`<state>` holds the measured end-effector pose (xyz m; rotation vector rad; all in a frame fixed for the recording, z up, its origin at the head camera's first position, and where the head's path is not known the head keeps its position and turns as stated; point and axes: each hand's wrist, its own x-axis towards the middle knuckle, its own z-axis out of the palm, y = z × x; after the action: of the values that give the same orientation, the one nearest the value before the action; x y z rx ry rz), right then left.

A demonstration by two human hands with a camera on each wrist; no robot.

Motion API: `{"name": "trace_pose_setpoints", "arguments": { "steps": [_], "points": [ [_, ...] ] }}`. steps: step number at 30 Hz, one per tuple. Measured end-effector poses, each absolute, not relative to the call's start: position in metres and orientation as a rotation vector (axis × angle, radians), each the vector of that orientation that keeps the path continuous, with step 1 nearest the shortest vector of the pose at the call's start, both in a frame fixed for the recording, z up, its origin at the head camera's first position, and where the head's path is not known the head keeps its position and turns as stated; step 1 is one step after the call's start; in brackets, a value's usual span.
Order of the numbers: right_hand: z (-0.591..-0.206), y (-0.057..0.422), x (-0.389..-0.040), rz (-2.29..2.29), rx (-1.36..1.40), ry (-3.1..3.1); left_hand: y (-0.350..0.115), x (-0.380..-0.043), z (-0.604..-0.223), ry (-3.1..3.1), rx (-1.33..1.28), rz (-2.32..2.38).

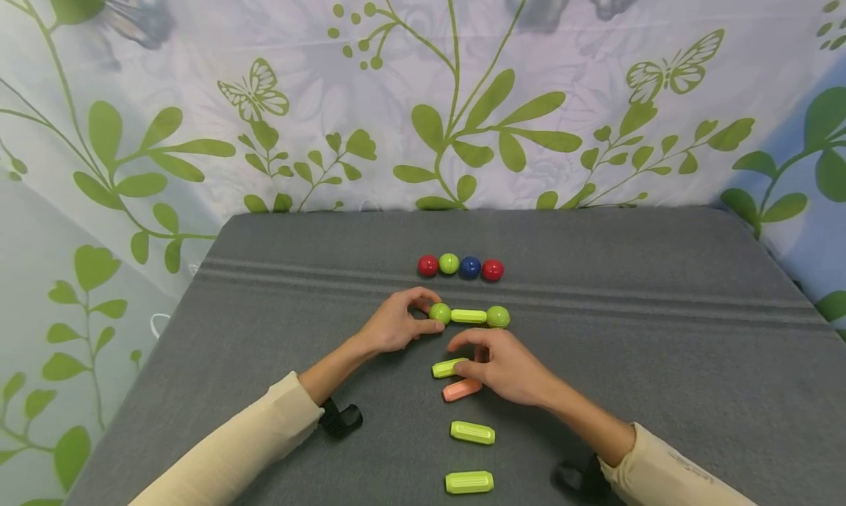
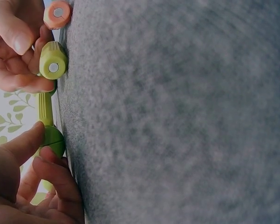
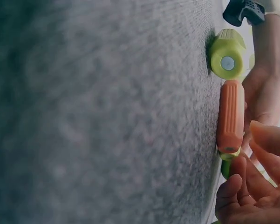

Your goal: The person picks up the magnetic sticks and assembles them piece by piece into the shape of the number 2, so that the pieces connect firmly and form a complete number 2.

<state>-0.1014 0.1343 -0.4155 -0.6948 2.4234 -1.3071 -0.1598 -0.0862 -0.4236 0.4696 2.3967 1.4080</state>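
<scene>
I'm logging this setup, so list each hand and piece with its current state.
Left hand, holding left green ball
Left green ball, held, touching middle rod
Middle rod, between two green balls
Right green ball, unheld, at middle rod's end
Right hand, thumb and forefinger parted
Partly covered rod, lying beneath right hand
Orange rod, lying slanted
Second-lowest rod, lying loose
Bottom rod, lying loose
Back-row balls, lined up, unheld

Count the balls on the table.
6. Far row, left to right: red ball, green ball, blue ball, second red ball. Nearer, flanking a rod: left green ball, held by the left hand, and right green ball.
</scene>
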Motion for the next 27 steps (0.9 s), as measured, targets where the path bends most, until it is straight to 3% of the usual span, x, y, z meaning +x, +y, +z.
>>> {"name": "trace_pose_setpoints", "arguments": {
  "steps": [27],
  "points": [
    [-0.419, 0.157, -0.095, -1.252, -0.737, 2.537, -0.087, -0.16, -0.423, 2.389, 0.478, 1.409]
  ]
}}
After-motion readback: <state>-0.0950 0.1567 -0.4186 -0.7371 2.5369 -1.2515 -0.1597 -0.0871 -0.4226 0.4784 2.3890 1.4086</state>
